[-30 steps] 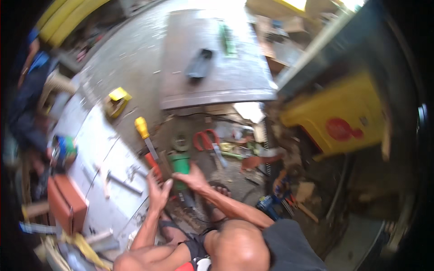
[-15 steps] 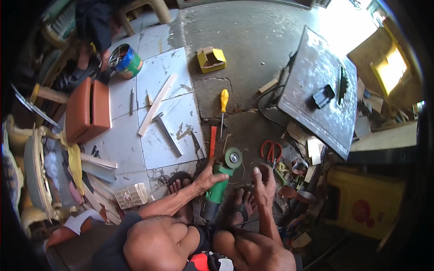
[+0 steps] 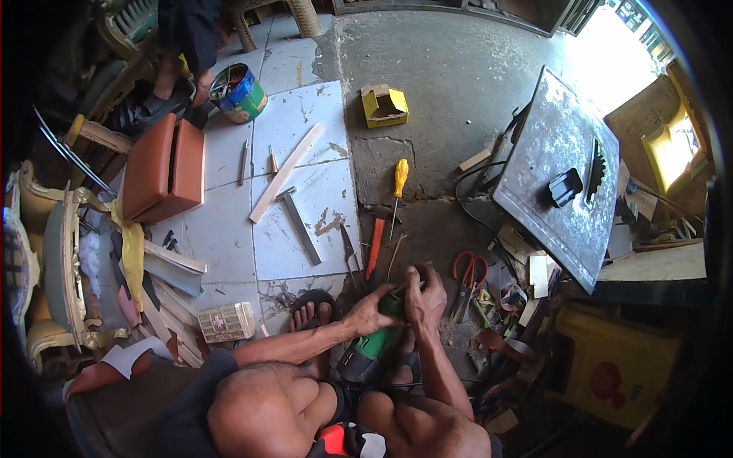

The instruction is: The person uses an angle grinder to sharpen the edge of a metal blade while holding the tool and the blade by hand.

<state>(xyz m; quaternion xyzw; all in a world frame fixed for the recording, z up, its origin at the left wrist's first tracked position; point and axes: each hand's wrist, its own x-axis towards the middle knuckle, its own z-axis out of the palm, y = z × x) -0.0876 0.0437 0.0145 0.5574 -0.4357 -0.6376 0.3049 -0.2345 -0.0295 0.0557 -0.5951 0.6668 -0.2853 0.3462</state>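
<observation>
My left hand (image 3: pixel 369 313) is closed around the green angle grinder (image 3: pixel 371 345) between my feet. My right hand (image 3: pixel 424 299) is closed on the tool's head, where it hides the disc. Just beyond them lie an orange-handled hammer (image 3: pixel 374 246), a knife-like blade (image 3: pixel 349 250) and a yellow-handled screwdriver (image 3: pixel 400 178). Red-handled scissors (image 3: pixel 466 284) rest right of my right hand. A metal square (image 3: pixel 304 233) and a pale wooden strip (image 3: pixel 275 187) lie on white tiles.
A metal saw table (image 3: pixel 534 175) stands at right, a yellow plastic stool (image 3: pixel 618 366) below it. An open yellow box (image 3: pixel 385 114), a paint tin (image 3: pixel 250 108) and a brown padded block (image 3: pixel 145 175) are farther off. Another person's feet (image 3: pixel 172 84) are at upper left. Scraps surround me.
My right hand, earlier raised off the grinder, has moved left onto its head. Both hands now cover the disc. The view has swung since one second ago, ending slightly left of half a second ago.
</observation>
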